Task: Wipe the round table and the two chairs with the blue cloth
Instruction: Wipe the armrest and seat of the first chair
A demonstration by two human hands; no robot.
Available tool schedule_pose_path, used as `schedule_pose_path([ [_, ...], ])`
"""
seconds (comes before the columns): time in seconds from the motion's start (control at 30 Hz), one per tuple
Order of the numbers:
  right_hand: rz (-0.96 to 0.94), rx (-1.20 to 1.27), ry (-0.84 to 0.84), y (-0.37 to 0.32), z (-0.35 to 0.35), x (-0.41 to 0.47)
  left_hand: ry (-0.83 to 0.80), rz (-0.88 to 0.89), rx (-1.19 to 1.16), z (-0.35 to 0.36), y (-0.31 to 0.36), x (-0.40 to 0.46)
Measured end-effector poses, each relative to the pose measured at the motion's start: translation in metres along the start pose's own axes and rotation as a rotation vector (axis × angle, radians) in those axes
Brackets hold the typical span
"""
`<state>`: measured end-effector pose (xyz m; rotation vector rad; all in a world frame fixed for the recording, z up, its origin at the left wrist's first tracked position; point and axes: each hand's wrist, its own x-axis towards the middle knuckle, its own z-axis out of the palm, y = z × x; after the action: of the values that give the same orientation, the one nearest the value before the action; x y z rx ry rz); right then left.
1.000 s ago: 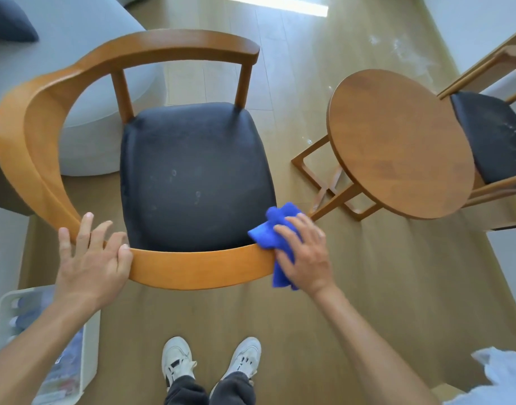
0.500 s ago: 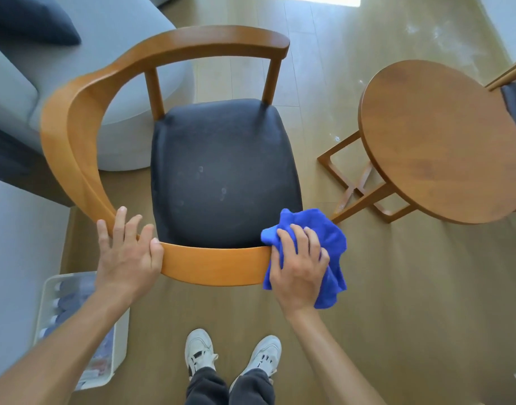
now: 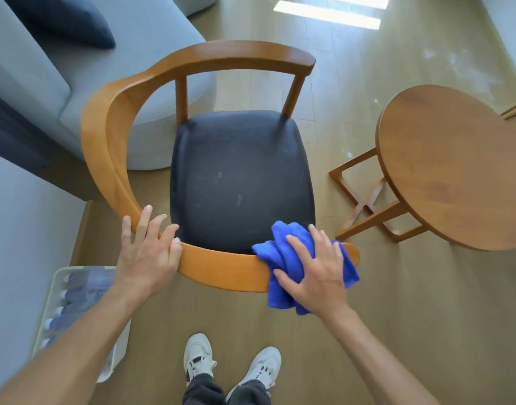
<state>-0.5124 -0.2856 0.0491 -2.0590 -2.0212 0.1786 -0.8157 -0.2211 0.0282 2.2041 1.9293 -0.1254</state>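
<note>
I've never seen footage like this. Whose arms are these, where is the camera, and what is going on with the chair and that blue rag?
There is no machine here: these are a person's two bare arms, filmed by a wide-angle camera worn on their head, looking forward and down. That is why you see their white shoes at the bottom.

In front of them stands a wooden chair with a curved rail and a dark seat. The left hand rests flat on the rail, fingers spread. The right hand presses a bunched blue cloth against the end of the same rail; part of the cloth hangs below it.

To the right is a round wooden table, with nothing visible on its top. A grey sofa sits behind the chair, and a white bin stands on the floor at the left.
</note>
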Motion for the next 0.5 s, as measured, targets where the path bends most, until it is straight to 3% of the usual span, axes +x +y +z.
schedule_pose_path([
  [0.07, 0.105, 0.023, 0.026, 0.016, -0.004, -0.003, 0.019, -0.004, -0.026, 0.000, 0.001, 0.001],
  [0.17, 0.220, 0.121, 0.116, -0.012, 0.010, -0.009, 0.009, -0.006, -0.041, -0.002, 0.002, 0.000],
  [0.37, 0.048, 0.217, 0.172, -0.137, 0.056, -0.013, 0.008, 0.009, -0.082, -0.009, 0.001, -0.001],
  [0.5, -0.031, 0.174, 0.130, -0.167, 0.068, 0.000, 0.093, -0.038, -0.346, -0.021, -0.014, 0.002],
])
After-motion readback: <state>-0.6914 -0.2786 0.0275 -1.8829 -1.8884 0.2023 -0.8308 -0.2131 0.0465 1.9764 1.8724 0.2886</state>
